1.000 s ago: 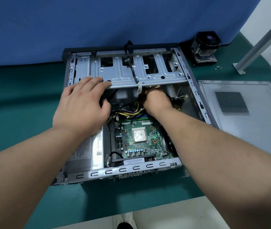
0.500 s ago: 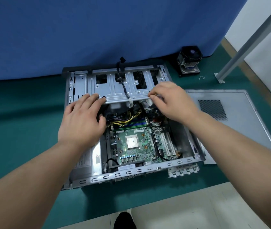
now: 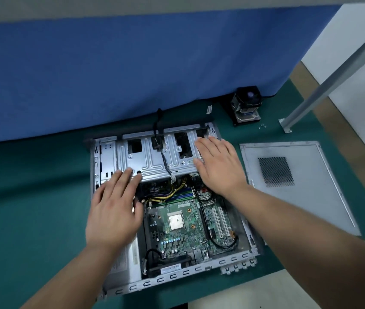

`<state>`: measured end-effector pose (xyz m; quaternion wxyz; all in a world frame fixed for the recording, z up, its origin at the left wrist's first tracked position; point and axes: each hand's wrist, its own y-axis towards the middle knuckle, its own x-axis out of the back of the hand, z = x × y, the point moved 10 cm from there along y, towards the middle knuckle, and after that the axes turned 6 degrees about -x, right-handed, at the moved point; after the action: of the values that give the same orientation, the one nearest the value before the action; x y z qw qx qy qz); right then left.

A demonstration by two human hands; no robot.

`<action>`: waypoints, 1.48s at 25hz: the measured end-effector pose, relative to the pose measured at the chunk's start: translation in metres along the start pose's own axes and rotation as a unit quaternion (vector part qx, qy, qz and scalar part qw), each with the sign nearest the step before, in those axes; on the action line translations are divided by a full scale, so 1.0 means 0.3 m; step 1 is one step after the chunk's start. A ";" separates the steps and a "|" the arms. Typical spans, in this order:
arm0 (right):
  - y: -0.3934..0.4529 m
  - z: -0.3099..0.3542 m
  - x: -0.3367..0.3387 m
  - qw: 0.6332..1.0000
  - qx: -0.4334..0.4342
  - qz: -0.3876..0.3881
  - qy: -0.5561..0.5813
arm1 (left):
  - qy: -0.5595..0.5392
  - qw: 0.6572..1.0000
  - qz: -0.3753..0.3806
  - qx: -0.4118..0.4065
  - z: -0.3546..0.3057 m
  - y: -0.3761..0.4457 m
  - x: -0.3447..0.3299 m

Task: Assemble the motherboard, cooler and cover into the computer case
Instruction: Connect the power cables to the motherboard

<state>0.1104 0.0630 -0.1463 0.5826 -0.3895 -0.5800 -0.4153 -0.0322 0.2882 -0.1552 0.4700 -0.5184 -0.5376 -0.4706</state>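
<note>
The right hand [image 3: 218,166] has come out of the case [image 3: 108,157] and lies flat-fingered, like the left hand [image 3: 114,210], on the drive cage [image 3: 154,157], holding nothing; with the motherboard [image 3: 183,226] seated, the cooler [image 3: 246,105] waits at one o'clock.

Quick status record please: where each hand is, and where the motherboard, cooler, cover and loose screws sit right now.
left hand: open, fingers flat on near edge of drive cage
right hand: open, palm flat on cage's right end
motherboard: lying in the computer case, processor bare
cooler: outside case, on green mat by blue curtain
cover: flat on mat, right of case
screws: on mat beside cooler
</note>
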 end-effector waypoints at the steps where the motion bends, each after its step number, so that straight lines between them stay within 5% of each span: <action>1: 0.000 -0.001 -0.002 1.000 -0.004 0.006 0.001 | 0.000 1.000 0.003 0.000 0.000 0.002 0.000; 10: 0.017 -0.019 -0.006 0.999 -0.011 0.011 0.033 | -0.054 0.998 0.016 0.013 0.005 0.024 0.009; 14: 0.022 -0.022 0.003 0.999 -0.012 0.002 0.046 | -0.194 0.977 -0.043 0.073 -0.008 0.164 0.061; 18: 0.023 -0.027 -0.007 0.999 -0.008 -0.003 0.049 | -0.222 0.966 -0.079 0.108 -0.028 0.417 0.095; 23: 0.023 -0.035 -0.022 0.999 -0.010 -0.008 0.052 | -0.127 0.965 0.096 0.209 -0.019 0.659 0.004; 26: 0.028 -0.035 -0.020 0.999 -0.012 -0.007 0.052 | -0.213 0.938 0.082 0.260 0.011 0.667 -0.001; 31: 0.018 -0.028 -0.020 0.999 -0.008 -0.001 0.054 | -0.501 0.806 -0.055 0.310 0.075 0.542 0.083; 35: 0.019 -0.029 -0.009 0.998 -0.010 -0.009 0.059 | -0.745 0.574 -0.078 0.332 0.114 0.446 0.107; 37: 0.021 -0.031 -0.008 0.998 -0.013 -0.011 0.064 | -0.783 0.521 -0.070 0.331 0.161 0.386 0.118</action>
<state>0.1196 0.0565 -0.1488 0.6087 -0.3631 -0.5402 -0.4537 0.0821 0.3425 -0.1234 -0.0376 -0.4458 -0.8405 0.3057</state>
